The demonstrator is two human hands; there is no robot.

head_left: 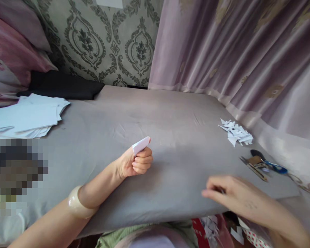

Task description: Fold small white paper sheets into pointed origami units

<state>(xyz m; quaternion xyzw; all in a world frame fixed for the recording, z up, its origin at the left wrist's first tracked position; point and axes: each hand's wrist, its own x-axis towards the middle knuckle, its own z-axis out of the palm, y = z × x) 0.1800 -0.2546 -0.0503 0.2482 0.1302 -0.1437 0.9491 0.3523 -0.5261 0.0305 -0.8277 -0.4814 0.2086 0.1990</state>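
My left hand (141, 161) is closed around a small folded piece of white paper (141, 145), held upright above the middle of the grey sheet. The paper's flat face shows above the curled fingers. My right hand (220, 189), slightly smeared by motion, hovers near the front edge on the right, apart from the paper. Its fingers are pressed together, with a small dark spot between them; what they hold, if anything, I cannot make out. Beyond it lie slim metal tools (254, 168) and a blue-handled tool (276, 167).
A heap of folded white paper pieces (237, 132) lies at the right by the curtain (196, 44). At the left stand stacked white sheets (28, 115) and a black cloth (64, 84). A red bag (197, 230) with paper scraps is below the front edge. One left area is pixelated.
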